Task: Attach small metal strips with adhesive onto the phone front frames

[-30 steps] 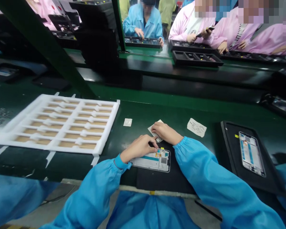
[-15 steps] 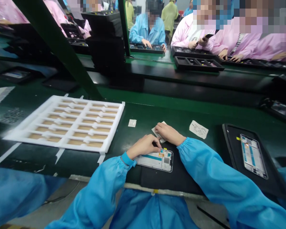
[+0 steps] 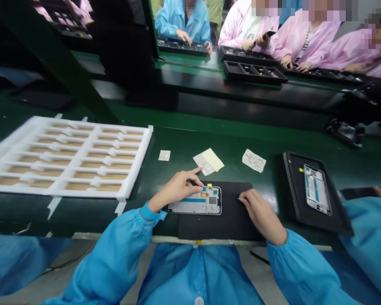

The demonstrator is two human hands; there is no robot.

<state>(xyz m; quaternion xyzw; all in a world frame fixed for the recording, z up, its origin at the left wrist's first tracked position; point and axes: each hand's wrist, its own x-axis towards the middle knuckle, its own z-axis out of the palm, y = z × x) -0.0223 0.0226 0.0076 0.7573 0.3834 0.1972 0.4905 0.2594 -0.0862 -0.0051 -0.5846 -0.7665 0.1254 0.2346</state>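
A white phone frame (image 3: 195,203) lies on a black mat (image 3: 224,222) in front of me. My left hand (image 3: 176,189) rests on the frame's left end and far edge, fingers curled on it and the index finger stretched toward a sheet of small stickers (image 3: 208,162). My right hand (image 3: 262,214) sits on the mat to the right of the frame. Its fingers are drawn together in a pinch pointing left, and what they hold is too small to see.
A white foam tray (image 3: 66,156) with long slots lies at the left. A small white piece (image 3: 164,155) and a scribbled paper (image 3: 254,160) lie on the green belt. A black tray (image 3: 296,212) at the right holds a second phone frame (image 3: 317,189). Other people work across the line.
My right hand has left the sticker sheet and come back right onto the mat, pinched. My left hand stays on the frame. The view has tilted down.
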